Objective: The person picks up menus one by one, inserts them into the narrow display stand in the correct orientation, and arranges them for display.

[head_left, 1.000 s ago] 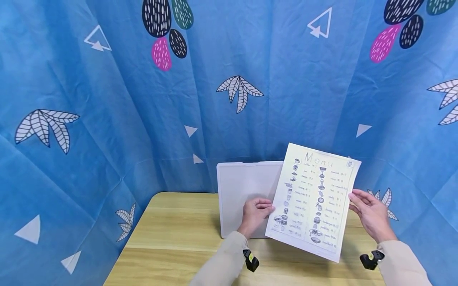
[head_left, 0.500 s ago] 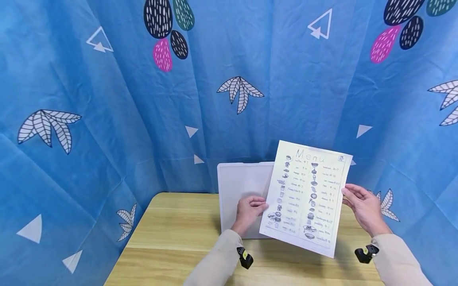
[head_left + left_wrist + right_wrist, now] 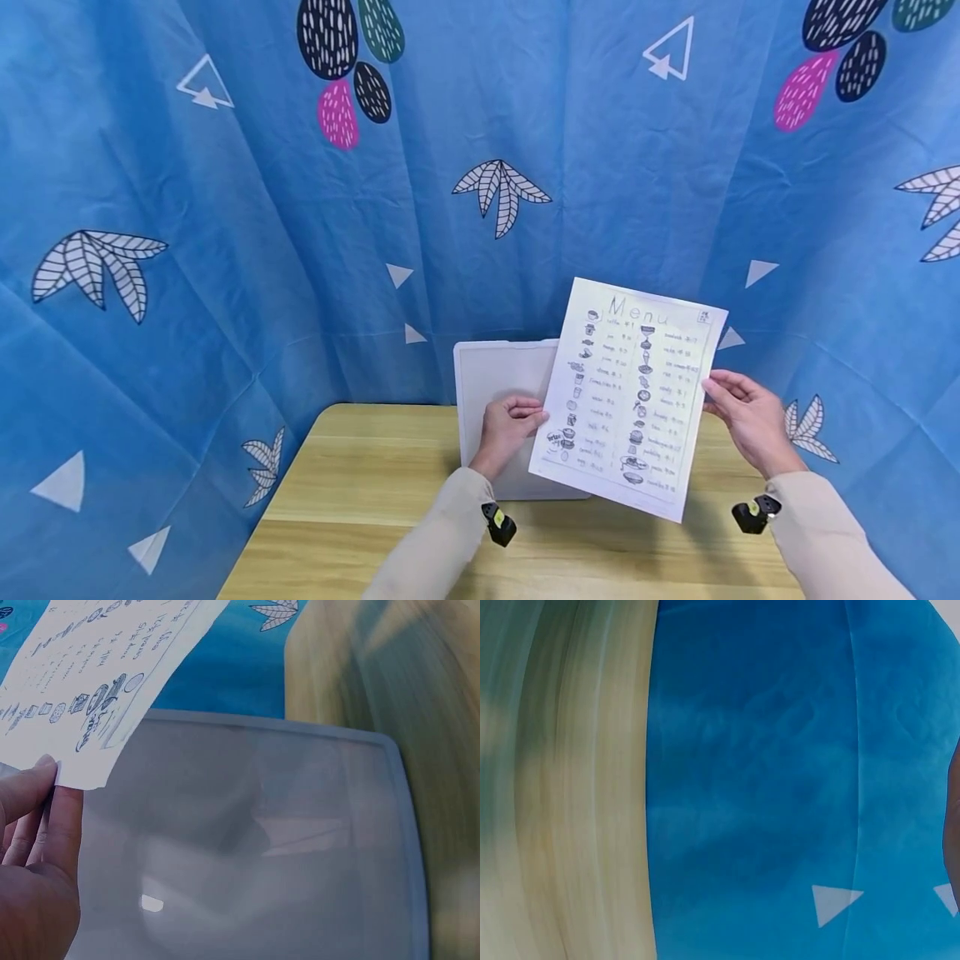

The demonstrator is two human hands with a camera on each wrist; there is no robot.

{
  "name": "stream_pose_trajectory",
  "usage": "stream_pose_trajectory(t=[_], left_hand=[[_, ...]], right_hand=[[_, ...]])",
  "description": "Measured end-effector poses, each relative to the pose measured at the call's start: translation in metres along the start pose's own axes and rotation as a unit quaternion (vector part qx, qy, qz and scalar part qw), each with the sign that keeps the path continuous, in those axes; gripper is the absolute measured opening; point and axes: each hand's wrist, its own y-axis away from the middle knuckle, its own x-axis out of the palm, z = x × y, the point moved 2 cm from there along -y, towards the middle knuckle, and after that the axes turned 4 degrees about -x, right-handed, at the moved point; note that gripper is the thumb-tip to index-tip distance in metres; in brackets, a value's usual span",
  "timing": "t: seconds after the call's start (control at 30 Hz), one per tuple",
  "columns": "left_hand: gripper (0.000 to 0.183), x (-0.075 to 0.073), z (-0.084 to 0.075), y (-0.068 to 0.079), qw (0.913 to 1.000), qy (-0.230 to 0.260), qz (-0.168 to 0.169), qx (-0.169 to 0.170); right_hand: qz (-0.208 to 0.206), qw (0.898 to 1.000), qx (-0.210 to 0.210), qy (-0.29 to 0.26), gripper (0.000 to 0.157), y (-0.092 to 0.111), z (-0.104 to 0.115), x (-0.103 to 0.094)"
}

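Note:
A white paper menu (image 3: 626,400), covered in small drawings and handwritten prices, is held up tilted above the table. My left hand (image 3: 508,429) pinches its left edge between thumb and fingers; the left wrist view shows that hand (image 3: 41,840) near a lower corner of the paper (image 3: 82,765). On the opposite side, my right hand (image 3: 753,421) grips the right edge. Behind the menu and left hand, a pale flat board or case (image 3: 498,375) with a raised rim stands upright, partly hidden by the paper. Only a sliver of the right hand (image 3: 952,825) enters the right wrist view.
Beneath everything lies a light wooden table (image 3: 360,483). A blue patterned curtain (image 3: 495,283) hangs behind its back edge and along both sides. Black wrist cameras sit on both sleeves.
Both hands have carried the menu leftward and slightly up, so it covers more of the pale board. Both grips on its edges look unchanged.

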Motion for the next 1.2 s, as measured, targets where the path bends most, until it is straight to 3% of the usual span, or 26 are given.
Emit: stream_pose_trajectory(t=[0.17,0.3,0.47,0.6,0.83,0.97,1.2], left_hand=[[0.015,-0.009,-0.009,-0.003,0.9998,-0.017,-0.005,-0.007],[0.016,-0.017,-0.010,-0.006,0.9998,-0.014,-0.003,-0.011],[0.017,-0.027,-0.015,-0.010,0.9999,-0.016,-0.002,-0.004],[0.018,-0.036,-0.021,-0.013,0.9995,-0.032,-0.003,-0.004],[0.019,-0.048,-0.032,-0.019,0.9993,-0.037,-0.001,-0.002],[0.020,-0.054,-0.042,-0.022,0.9994,-0.035,0.000,0.006],[0.019,-0.064,-0.054,-0.027,0.9993,-0.037,-0.010,-0.002]], right_hand=[[-0.002,1.000,-0.002,-0.028,0.015,-0.004,-0.002,0.009],[0.001,1.000,0.019,-0.021,0.014,-0.007,0.000,0.016],[0.032,0.997,0.047,0.052,0.007,-0.012,0.003,0.022],[0.056,0.989,0.053,0.126,0.007,-0.020,0.006,0.028],[0.083,0.965,0.049,0.245,0.038,-0.034,0.018,0.039],[0.093,0.958,0.046,0.268,0.048,-0.042,0.023,0.046],[0.104,0.958,0.038,0.265,0.047,-0.053,0.026,0.057]])
